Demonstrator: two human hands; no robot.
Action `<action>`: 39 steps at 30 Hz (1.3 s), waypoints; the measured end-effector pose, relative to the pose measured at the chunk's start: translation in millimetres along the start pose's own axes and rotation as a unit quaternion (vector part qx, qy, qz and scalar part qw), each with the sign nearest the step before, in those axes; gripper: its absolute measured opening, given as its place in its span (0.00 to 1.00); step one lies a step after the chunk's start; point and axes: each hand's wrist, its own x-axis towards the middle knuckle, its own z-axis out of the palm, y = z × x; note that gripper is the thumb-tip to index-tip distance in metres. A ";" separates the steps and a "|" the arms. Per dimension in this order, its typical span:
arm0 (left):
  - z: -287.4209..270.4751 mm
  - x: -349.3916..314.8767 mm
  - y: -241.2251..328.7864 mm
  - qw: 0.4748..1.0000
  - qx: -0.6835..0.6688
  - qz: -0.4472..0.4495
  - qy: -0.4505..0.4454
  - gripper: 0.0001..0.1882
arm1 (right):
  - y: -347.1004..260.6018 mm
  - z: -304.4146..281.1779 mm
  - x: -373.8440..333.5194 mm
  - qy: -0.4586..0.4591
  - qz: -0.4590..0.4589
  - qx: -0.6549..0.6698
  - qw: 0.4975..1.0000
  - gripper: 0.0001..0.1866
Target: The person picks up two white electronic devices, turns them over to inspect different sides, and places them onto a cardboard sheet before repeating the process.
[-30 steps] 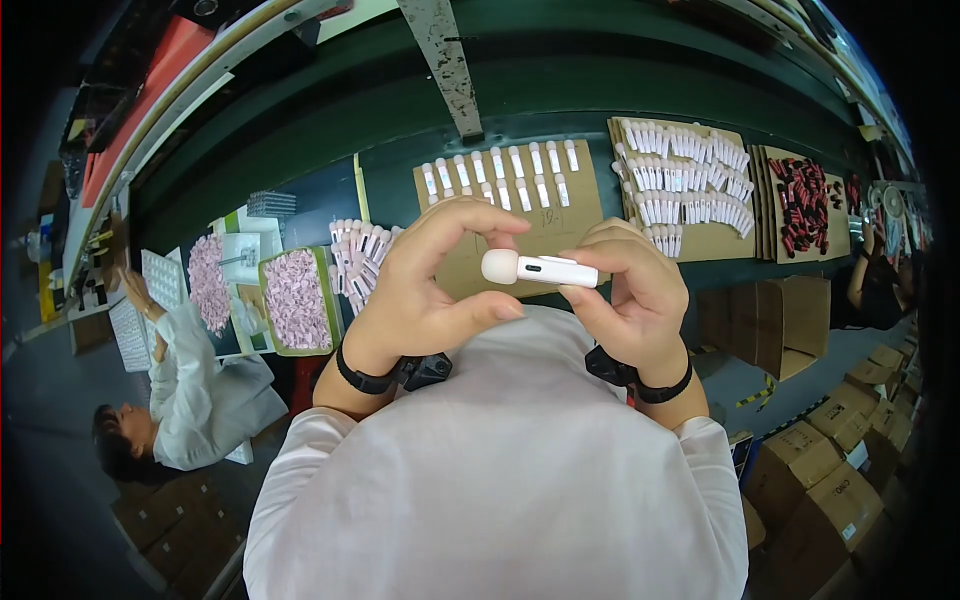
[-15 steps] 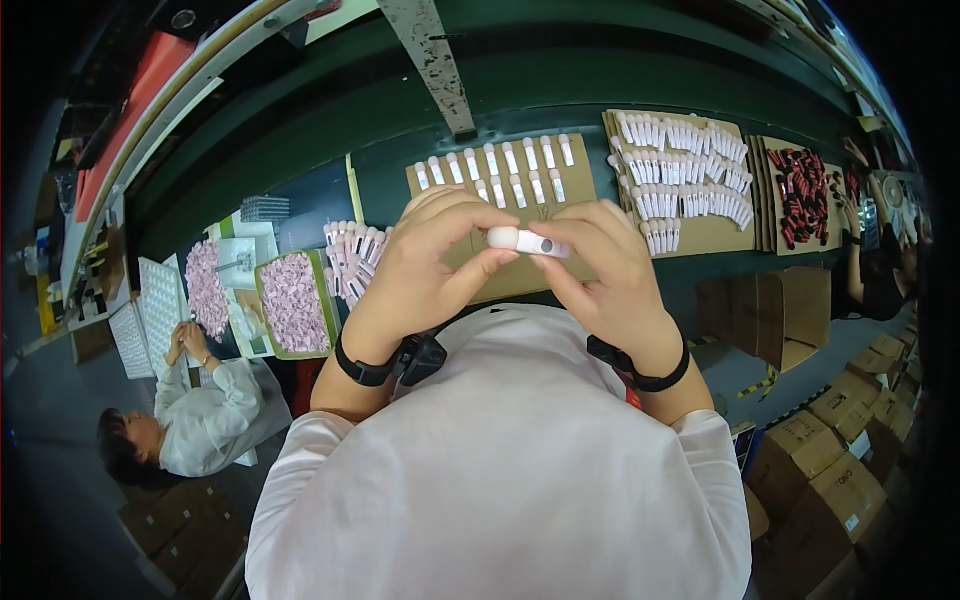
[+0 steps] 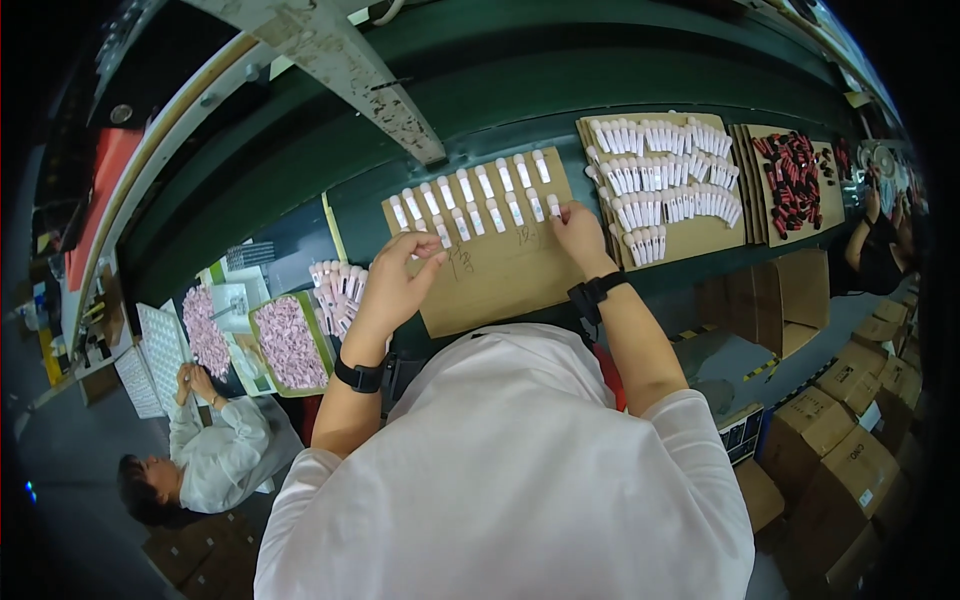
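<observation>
A cardboard sheet (image 3: pixel 490 300) lies in front of me with two rows of small white tubes with rounded pale pink caps. My right hand (image 3: pixel 582 240) pinches one such tube (image 3: pixel 554 206) at the right end of the nearer row. Its fingers cover the tube's lower end. At the sheet's left side, my left hand (image 3: pixel 395 280) hovers with thumb and fingers apart and nothing seen between them. The fingertips are close to a tube (image 3: pixel 440 229) at the left end of the nearer row.
On the left lie a pile of tubes (image 3: pixel 335 285), a green-rimmed tray (image 3: pixel 328 352) of small pink pieces and a co-worker's hands (image 3: pixel 196 380). Rightward are a board (image 3: pixel 690 238) with rows of tubes, red-and-black pieces (image 3: pixel 790 185) and an open carton (image 3: pixel 770 300). A metal post (image 3: pixel 350 70) stands beyond.
My hands have parted from the tube held up between them. The right has gone right and forward to the nearer row with a tube; the left has moved left and lower, empty.
</observation>
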 end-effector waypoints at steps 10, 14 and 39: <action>0.8 7.2 -19.8 0.999 0.008 -0.049 -0.012 0.11 | -8.2 13.1 25.2 0.063 -0.007 -0.066 0.996 0.12; 3.8 9.8 -17.2 0.998 0.004 -0.063 -0.018 0.11 | -2.8 -17.3 1.1 0.128 -0.068 -0.052 0.988 0.11; 32.9 2.3 10.5 0.999 0.006 -0.019 -0.045 0.12 | 133.3 -102.7 -48.1 0.222 0.060 -0.072 0.971 0.17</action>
